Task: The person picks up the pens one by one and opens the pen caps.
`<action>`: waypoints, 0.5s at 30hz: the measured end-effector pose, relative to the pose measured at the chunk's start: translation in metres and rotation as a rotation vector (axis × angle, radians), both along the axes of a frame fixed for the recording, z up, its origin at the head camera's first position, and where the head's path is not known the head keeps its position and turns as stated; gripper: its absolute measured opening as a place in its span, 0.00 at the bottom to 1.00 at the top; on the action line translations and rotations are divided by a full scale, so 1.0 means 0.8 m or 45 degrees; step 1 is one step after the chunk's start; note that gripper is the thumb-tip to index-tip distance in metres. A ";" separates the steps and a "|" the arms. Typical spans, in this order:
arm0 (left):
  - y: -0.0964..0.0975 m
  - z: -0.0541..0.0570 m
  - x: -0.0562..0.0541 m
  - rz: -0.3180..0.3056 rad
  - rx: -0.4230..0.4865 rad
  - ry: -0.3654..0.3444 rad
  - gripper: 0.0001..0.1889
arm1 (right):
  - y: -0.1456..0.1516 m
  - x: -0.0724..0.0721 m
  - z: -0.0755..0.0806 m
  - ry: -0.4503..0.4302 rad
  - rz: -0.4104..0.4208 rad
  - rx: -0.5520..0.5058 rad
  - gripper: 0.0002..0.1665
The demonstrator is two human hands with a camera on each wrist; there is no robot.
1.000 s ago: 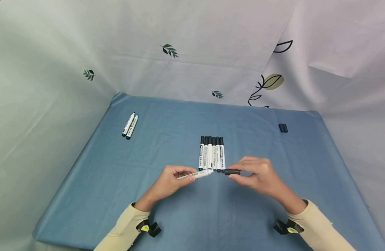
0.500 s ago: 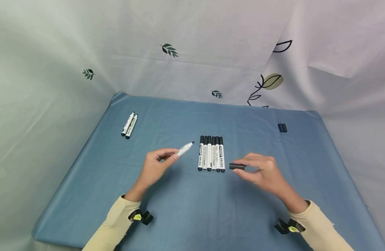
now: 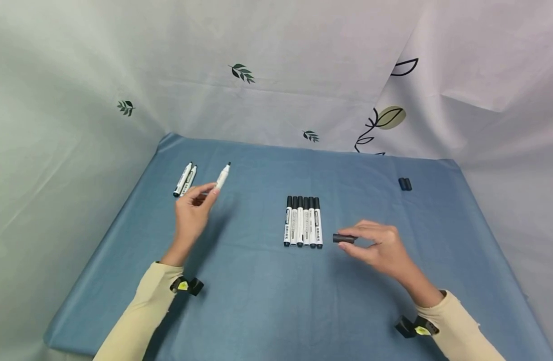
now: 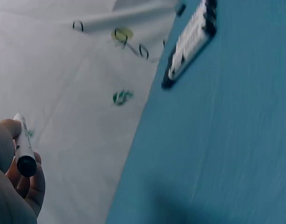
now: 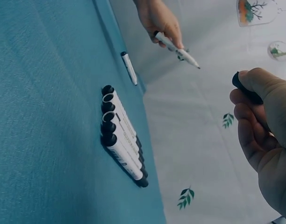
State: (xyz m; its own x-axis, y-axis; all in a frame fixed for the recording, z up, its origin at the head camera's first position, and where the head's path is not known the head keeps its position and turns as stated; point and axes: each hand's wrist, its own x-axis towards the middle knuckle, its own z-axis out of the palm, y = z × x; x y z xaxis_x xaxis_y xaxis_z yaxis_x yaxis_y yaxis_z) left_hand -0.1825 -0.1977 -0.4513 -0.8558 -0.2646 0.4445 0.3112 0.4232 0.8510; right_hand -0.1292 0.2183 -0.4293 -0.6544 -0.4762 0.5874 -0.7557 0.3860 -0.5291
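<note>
My left hand (image 3: 192, 213) pinches an uncapped white marker (image 3: 222, 176) between thumb and fingers, its dark tip pointing up and away. In the left wrist view the black end of that marker (image 4: 24, 147) faces the camera. My right hand (image 3: 377, 245) holds a black marker cap (image 3: 344, 238) by thumb and fingertips, above the cloth right of the row. Two uncapped markers (image 3: 183, 179) lie side by side at the far left, partly behind the left hand. Several capped markers (image 3: 303, 221) lie in a tight row at the middle, black caps facing away.
Two black caps (image 3: 405, 184) lie together at the far right of the blue cloth (image 3: 258, 301). White curtain fabric (image 3: 276, 65) with leaf prints stands behind the table and along its sides. A small camera is strapped at each wrist.
The marker came out of its cap. My left hand has carried it left and away, towards the two uncapped markers. My right hand shifted slightly right with the cap.
</note>
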 end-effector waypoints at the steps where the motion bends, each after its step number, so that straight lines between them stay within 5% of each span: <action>1: -0.005 -0.001 -0.005 0.025 -0.023 0.000 0.10 | 0.000 0.000 -0.001 0.003 -0.001 -0.001 0.17; 15: -0.058 -0.017 -0.055 0.269 -0.161 -0.167 0.14 | 0.006 0.007 -0.010 -0.055 -0.060 0.002 0.19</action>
State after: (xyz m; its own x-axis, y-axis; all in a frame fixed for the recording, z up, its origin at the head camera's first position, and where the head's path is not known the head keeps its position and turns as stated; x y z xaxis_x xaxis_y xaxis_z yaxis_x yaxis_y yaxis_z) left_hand -0.2262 -0.2444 -0.4646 -0.8402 -0.3927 0.3741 0.0953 0.5721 0.8147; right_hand -0.1234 0.2227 -0.4370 -0.7011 -0.4450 0.5572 -0.7130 0.4215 -0.5604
